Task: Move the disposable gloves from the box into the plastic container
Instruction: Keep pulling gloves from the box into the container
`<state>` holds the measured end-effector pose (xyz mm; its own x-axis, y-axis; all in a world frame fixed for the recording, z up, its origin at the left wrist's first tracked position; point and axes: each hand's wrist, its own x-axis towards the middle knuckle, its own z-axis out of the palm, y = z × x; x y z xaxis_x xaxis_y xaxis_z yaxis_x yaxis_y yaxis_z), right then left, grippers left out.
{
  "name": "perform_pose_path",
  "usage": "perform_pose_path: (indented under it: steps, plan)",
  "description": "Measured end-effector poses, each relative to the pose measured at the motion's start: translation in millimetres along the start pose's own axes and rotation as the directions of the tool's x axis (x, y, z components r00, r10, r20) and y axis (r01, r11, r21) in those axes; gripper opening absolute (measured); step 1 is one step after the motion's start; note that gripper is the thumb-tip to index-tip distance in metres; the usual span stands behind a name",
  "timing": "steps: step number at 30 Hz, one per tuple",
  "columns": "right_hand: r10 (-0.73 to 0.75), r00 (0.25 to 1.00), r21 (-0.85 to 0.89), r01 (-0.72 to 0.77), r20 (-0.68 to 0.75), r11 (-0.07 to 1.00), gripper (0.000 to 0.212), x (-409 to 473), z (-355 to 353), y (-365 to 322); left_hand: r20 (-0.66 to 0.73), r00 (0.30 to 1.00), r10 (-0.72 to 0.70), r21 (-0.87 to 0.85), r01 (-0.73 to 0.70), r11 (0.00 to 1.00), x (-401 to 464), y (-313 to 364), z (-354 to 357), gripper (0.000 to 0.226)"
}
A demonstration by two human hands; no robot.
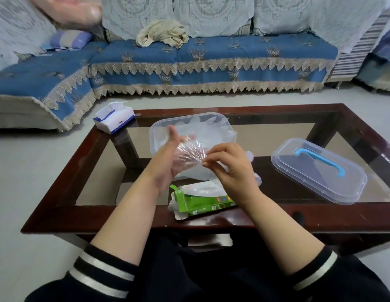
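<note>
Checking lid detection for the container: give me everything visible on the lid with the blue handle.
The lid is a clear, rounded-rectangle piece of what looks like plastic with a raised rim and a light blue arched handle across its top. It lies handle-up on the right side of the glass-topped table, off the open plastic container and apart from it, with one corner near the table's wooden edge. Neither hand touches it.

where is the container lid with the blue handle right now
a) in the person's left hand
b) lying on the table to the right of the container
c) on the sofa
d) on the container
b: the lid lies flat on the table to the right of the open plastic container, apart from it, and neither hand touches it.
</note>
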<state>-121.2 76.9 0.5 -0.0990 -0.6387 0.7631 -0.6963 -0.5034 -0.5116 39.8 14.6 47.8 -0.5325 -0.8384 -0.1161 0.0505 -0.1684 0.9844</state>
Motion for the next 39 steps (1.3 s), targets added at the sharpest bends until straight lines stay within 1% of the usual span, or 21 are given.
perform_pose_path:
  steps: [2,3,5,6,8,10,12,13,14,15,17,20,22,24,26,27,29,30,32,35,39]
  plan:
    - [-0.090,0.996,-0.116,0.088,-0.017,0.989,0.011,0.8,-0.3,0.3,0.010,0.997,0.081,0.193,-0.081,0.978,5.7,10.1,4.6,0.051]
    - [-0.140,0.989,-0.197,0.129,-0.042,0.972,0.009,5.4,-2.3,1.0,0.016,0.989,0.147,0.252,-0.146,0.957,12.6,13.7,6.1,0.051]
    - [-0.217,0.973,-0.357,0.176,-0.078,0.917,0.006,16.2,-5.4,3.2,0.007,0.958,0.287,0.278,-0.278,0.919,20.4,20.7,10.4,0.057]
    - [-0.242,0.967,-0.430,0.185,-0.082,0.884,0.007,25.7,-6.9,5.9,-0.029,0.936,0.351,0.266,-0.331,0.905,23.6,26.1,12.2,0.052]
    - [-0.236,0.971,-0.537,0.173,-0.049,0.825,0.020,50.0,-8.1,12.4,-0.116,0.895,0.431,0.235,-0.397,0.887,33.4,36.5,11.0,0.036]
    - [-0.171,0.984,-0.596,0.164,0.045,0.786,0.034,77.0,-4.9,20.0,-0.229,0.861,0.455,0.193,-0.418,0.888,47.6,42.2,5.0,0.030]
    - [-0.058,0.983,-0.627,0.156,0.174,0.763,0.040,94.3,-0.5,25.4,-0.314,0.862,0.397,0.178,-0.358,0.917,63.4,37.6,-2.0,0.034]
    - [0.026,0.969,-0.626,0.139,0.246,0.767,0.043,103.5,5.5,30.3,-0.339,0.870,0.358,0.211,-0.300,0.930,73.1,33.9,-7.7,0.035]
    - [0.122,0.939,-0.621,0.111,0.320,0.776,0.046,109.2,10.8,35.3,-0.340,0.885,0.318,0.294,-0.222,0.930,82.3,26.8,-13.1,0.034]
    - [0.213,0.895,-0.613,0.081,0.391,0.786,0.049,115.0,18.0,41.2,-0.331,0.899,0.287,0.420,-0.132,0.898,92.1,20.1,-19.2,0.033]
    - [0.359,0.774,-0.599,0.034,0.523,0.800,0.054,123.0,33.1,54.7,-0.308,0.922,0.236,0.661,0.029,0.750,106.1,12.7,-30.1,0.036]
    - [0.538,0.527,-0.590,-0.084,0.658,0.803,0.061,128.4,54.3,72.0,-0.270,0.947,0.176,0.887,0.174,0.427,122.0,8.2,-38.9,0.044]
    - [0.591,0.377,-0.599,-0.108,0.714,0.793,0.065,126.3,66.7,78.7,-0.208,0.972,0.112,0.960,0.181,0.215,122.5,4.2,-37.3,0.050]
    - [0.617,0.263,-0.615,-0.102,0.742,0.782,0.064,124.8,80.8,86.3,-0.089,0.988,0.129,0.996,0.084,0.042,126.8,-2.9,-39.5,0.055]
    - [0.631,0.196,-0.629,-0.079,0.750,0.773,0.060,120.2,91.2,92.7,0.045,0.983,0.176,0.993,-0.025,-0.112,126.4,-6.1,-44.0,0.051]
    - [0.639,0.164,-0.636,-0.077,0.752,0.768,0.058,117.2,94.2,95.0,0.094,0.983,0.157,0.981,-0.065,-0.183,124.9,-6.2,-45.8,0.044]
    - [0.650,0.122,-0.644,-0.086,0.751,0.760,0.055,115.1,98.0,97.4,0.101,0.994,0.033,0.947,-0.086,-0.308,121.9,-5.3,-49.2,0.029]
    - [0.655,0.107,-0.648,-0.095,0.748,0.756,0.055,107.6,93.5,90.4,0.058,0.997,-0.053,0.941,-0.073,-0.331,110.8,-8.8,-49.7,0.026]
    - [0.649,0.149,-0.637,-0.125,0.746,0.761,0.057,108.3,87.9,89.0,-0.034,0.986,-0.163,0.940,-0.023,-0.339,107.8,-9.4,-50.8,0.026]
    - [0.642,0.266,-0.599,-0.229,0.720,0.767,0.057,115.3,70.9,85.2,-0.082,0.975,-0.208,0.937,0.004,-0.348,108.5,-4.7,-52.7,0.030]
    - [0.621,0.505,-0.491,-0.382,0.599,0.783,0.027,131.1,47.7,74.7,-0.027,0.983,-0.184,0.943,-0.036,-0.330,114.9,4.2,-57.1,0.029]
